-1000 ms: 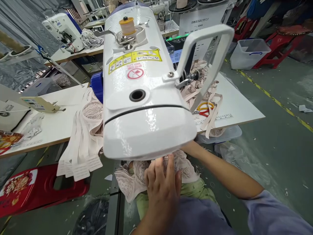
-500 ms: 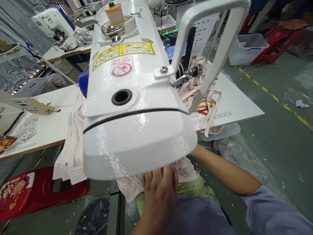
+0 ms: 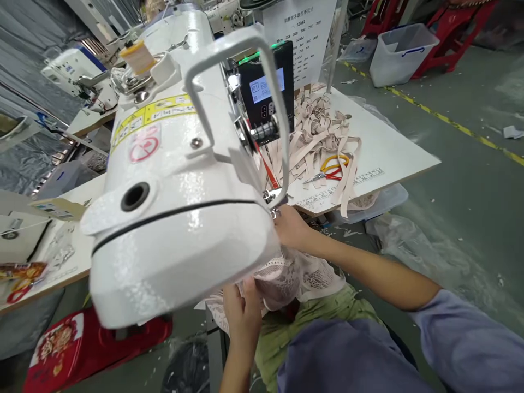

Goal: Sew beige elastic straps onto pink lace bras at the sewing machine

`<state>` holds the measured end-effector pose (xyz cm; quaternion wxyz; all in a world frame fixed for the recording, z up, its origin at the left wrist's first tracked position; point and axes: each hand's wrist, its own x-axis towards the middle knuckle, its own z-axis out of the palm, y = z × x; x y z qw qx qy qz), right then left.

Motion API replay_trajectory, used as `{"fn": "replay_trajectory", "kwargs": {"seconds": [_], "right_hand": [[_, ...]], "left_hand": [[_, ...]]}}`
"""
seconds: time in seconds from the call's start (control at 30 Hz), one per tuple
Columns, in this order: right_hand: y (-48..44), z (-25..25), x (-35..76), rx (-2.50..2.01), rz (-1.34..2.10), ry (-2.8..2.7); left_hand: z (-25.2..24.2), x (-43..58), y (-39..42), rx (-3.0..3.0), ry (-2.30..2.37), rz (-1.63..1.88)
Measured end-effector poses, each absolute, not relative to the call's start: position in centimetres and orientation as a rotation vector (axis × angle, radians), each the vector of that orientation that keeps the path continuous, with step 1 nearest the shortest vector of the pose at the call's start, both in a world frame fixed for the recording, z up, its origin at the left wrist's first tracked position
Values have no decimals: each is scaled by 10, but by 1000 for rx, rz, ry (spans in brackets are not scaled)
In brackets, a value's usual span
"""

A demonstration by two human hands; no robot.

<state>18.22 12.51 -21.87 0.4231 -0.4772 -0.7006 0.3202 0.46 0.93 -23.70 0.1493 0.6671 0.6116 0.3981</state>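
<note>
A pale pink lace bra (image 3: 282, 286) hangs over the lap below the head of a white sewing machine (image 3: 184, 256). My left hand (image 3: 242, 311) is closed on its lace edge, thumb against the fingers, just under the machine head's front. Beside the head's right side, my right hand (image 3: 290, 228) reaches in near the needle area. The machine hides its fingertips, so whether they grip fabric does not show.
Pink elastic straps (image 3: 313, 144) lie heaped on the white table (image 3: 380, 136), with yellow-and-red-handled snips (image 3: 329, 170) and a printed ruler strip at its front edge. A lit control panel (image 3: 266, 87) stands behind the thread guard. A red stool (image 3: 77, 349) is low on the left.
The view has shifted, bringing the control panel and snips into fuller sight. My right hand has come into view beside the machine head. My left hand has gone from lying on the lace to pinching it.
</note>
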Motion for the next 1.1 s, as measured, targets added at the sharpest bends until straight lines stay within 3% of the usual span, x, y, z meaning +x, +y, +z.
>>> {"fn": "replay_trajectory", "kwargs": {"seconds": [0.17, 0.3, 0.63, 1.1], "right_hand": [[128, -222, 180, -1258, 707, -1828], [128, -218, 182, -1202, 676, -1818], [127, -216, 182, -1137, 676, -1785], [126, -208, 184, -1128, 786, -1772]], "left_hand": [[-229, 8, 19, 1549, 1670, 1036], [-225, 17, 18, 1452, 1733, 1167], [-217, 28, 23, 1702, 1838, 1323], [-215, 21, 27, 1812, 1945, 1134]]}}
